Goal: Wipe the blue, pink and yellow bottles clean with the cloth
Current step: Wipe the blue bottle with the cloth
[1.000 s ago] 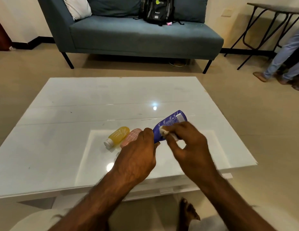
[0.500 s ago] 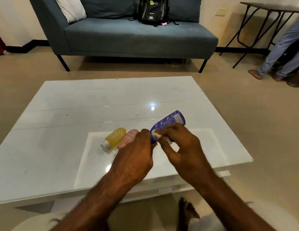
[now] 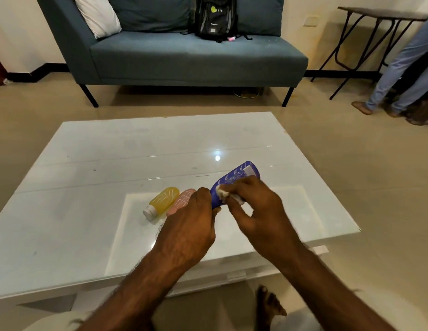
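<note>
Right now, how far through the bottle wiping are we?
Nothing shows as finished. In hand: the left hand grips the blue bottle while the right hand presses the cloth on it. Left: the pink bottle and yellow bottle lie on the table.

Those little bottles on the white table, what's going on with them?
A person is cleaning them. The left hand grips the lower end of a blue plastic bottle, held up off the glossy white table, while the right hand rubs a small white cloth against its side. A yellow bottle and a pink bottle lie side by side on the table, not being handled.
</note>
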